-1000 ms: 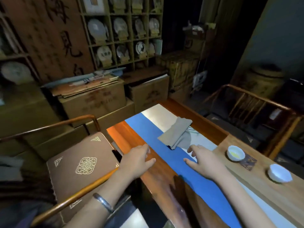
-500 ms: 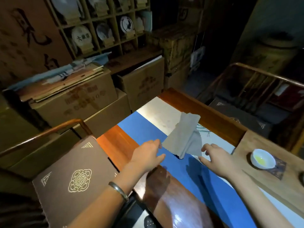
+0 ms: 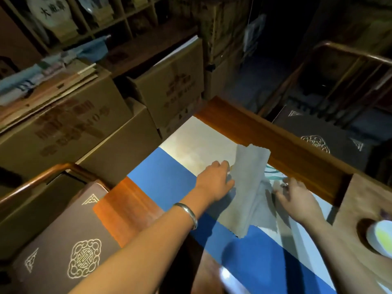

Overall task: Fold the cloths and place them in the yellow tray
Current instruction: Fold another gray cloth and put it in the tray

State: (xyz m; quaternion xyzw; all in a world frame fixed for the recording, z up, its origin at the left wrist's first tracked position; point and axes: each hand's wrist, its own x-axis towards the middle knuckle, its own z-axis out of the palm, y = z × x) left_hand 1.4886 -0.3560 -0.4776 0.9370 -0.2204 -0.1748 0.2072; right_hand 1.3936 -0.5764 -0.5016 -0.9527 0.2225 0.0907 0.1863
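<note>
Head-cam view, looking down at a long wooden table (image 3: 265, 132) w/ a blue and cream runner (image 3: 169, 177) along its top. A grey, loosely folded rectangular cloth (image 3: 248, 187) lies on the runner near frame centre, its long axis running from about 12 o'clock down to 6 o'clock, partly over the blue band and partly over the cream part.

Left hand (image 3: 214, 183) sits at the cloth's 9 o'clock edge, fingers curled onto the fabric; looks like it pinches that edge, though the fingertips are blurred. A plain silver metal bangle (image 3: 186, 211) circles the left wrist.

Right hand (image 3: 297, 196) is at the cloth's 3 o'clock side, fingers spread and relaxed, touching or just beside the rumpled edge; can't tell if it has hold of any fabric.

At 4 o'clock, at the frame's right edge, a small white cup w/ yellowish liquid (image 3: 379, 238) stands on a lighter wooden board (image 3: 360, 200). At 8 o'clock, a brown seat cushion w/ a pale emblem (image 3: 70, 247). At 10 to 12 o'clock, stacked brown cardboard boxes (image 3: 70, 124). No yellow tray in view.
</note>
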